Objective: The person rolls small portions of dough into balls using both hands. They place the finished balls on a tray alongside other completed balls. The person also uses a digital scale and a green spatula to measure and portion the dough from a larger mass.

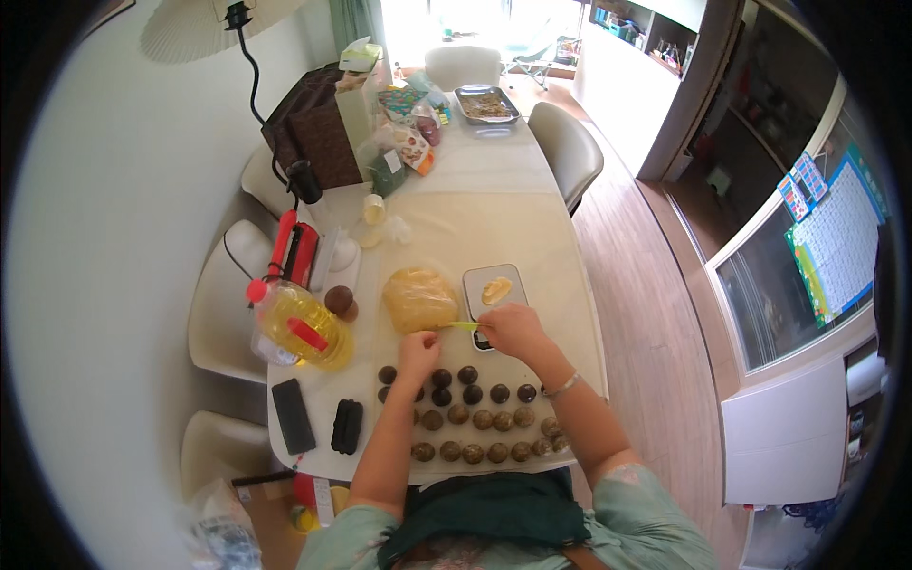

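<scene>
A large mound of yellow dough (420, 299) under clear plastic film lies at the middle of the table. My left hand (419, 349) is at its near edge, fingers curled; whether it pinches the film cannot be told. My right hand (511, 329) grips a thin yellow-green tool (464, 325), perhaps a scraper or knife, whose end points at the dough. That hand is over the near part of a kitchen scale (474, 279), on which a flat piece of dough (496, 290) rests. Nearer my body are rows of dark balls (472, 393) and speckled brown balls (497, 452), partly hidden by my forearms.
An oil bottle (306, 324) stands at the left beside brown round items (339, 300). A black phone (293, 416) and a black case (347, 426) lie at the near left. Farther back are a small tub (373, 209), food bags (406, 146) and a metal tray (515, 117).
</scene>
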Available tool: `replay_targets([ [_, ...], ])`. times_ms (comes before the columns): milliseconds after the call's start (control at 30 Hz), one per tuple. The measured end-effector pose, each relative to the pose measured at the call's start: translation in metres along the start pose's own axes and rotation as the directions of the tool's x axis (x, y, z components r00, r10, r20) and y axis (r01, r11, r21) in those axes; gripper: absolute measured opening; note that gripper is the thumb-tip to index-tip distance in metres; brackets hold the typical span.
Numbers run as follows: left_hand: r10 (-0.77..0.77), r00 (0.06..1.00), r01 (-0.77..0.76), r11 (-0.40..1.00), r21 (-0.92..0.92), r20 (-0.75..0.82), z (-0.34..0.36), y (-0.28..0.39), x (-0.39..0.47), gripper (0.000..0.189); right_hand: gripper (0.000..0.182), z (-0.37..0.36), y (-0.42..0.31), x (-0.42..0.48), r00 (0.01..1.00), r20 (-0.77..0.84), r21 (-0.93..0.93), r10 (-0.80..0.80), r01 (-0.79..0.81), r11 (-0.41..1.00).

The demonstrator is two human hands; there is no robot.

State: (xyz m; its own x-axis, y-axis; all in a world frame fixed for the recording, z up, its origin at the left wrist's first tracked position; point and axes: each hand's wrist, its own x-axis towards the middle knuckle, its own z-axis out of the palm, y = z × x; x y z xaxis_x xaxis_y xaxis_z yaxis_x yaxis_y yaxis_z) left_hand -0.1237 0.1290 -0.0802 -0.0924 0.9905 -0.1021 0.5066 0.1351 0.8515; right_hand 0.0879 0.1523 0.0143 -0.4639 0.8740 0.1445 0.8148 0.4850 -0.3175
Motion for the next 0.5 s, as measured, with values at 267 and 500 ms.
replay_targets([
  [267, 0.103, 0.99, -0.114, 0.987, -0.111, -0.101, 0.0, -0.024, 0.006, 0.028, 0.011, 0.009, -0.023, 0.04, 0.98, 0.175, -0.27, -0.096, 0.142, 0.952],
  [500, 0.074, 0.996, -0.079, 0.991, -0.108, -0.051, 0.001, -0.006, 0.002, 0.03, 0.008, 0.0, -0.034, 0.045, 0.968, 0.242, -0.308, -0.068, 0.143, 0.94],
])
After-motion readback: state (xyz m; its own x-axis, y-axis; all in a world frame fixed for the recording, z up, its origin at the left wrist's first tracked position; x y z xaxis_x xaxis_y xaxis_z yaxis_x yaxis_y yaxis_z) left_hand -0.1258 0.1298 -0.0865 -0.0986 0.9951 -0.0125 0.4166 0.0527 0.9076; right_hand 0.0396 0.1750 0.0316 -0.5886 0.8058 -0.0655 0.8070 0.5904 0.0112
